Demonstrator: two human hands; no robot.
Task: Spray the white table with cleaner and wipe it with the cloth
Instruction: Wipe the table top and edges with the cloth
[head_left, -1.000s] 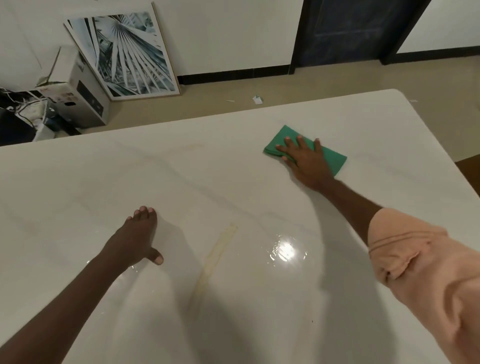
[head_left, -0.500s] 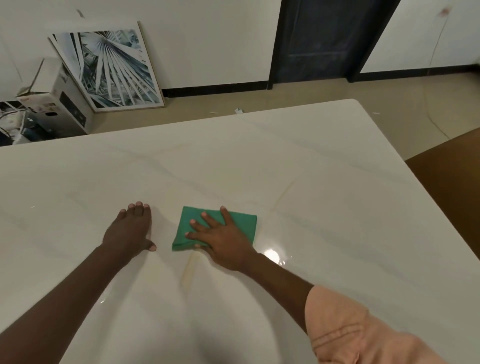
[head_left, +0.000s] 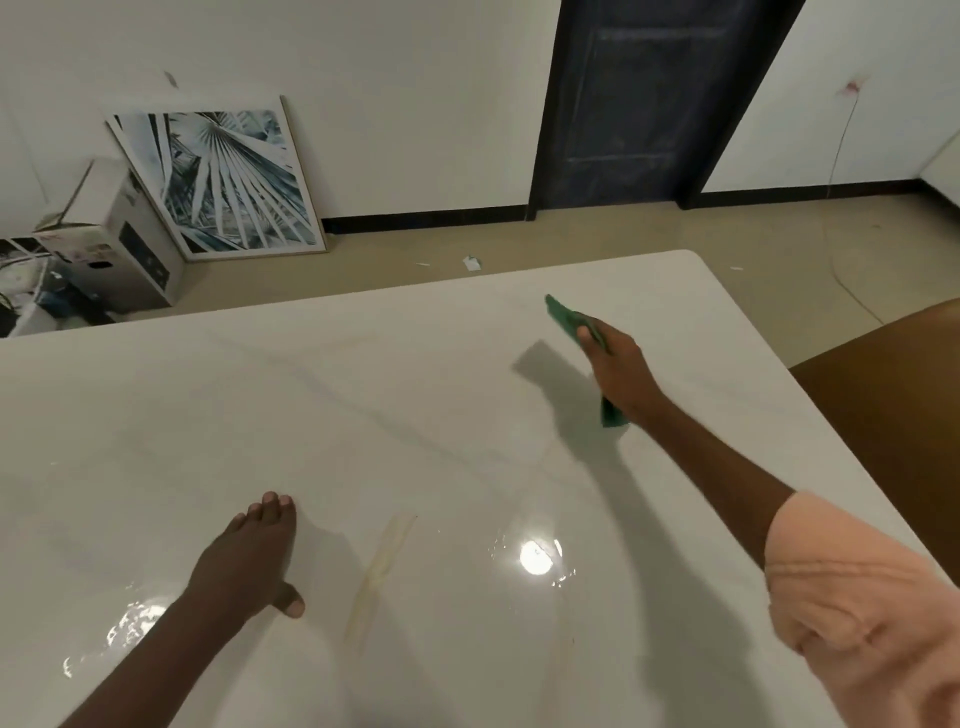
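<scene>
The white table (head_left: 363, 415) fills most of the view, glossy and wet near me with a bright light reflection. My right hand (head_left: 623, 371) is raised above the far right part of the table and grips the green cloth (head_left: 566, 318), which hangs folded and tilted off the surface; its shadow falls on the table to the left. My left hand (head_left: 244, 561) lies flat on the table near the front left, fingers together, holding nothing. No spray bottle is in view.
A pale streak (head_left: 382, 566) marks the table between my hands. A brown chair (head_left: 893, 415) stands at the right edge. Beyond the table lie a framed palm print (head_left: 223, 182), a cardboard box (head_left: 114, 234) and a dark door (head_left: 649, 98).
My right hand has swung from the middle of the table out to the far right and lifted the cloth off the surface. My left hand has stayed flat in place.
</scene>
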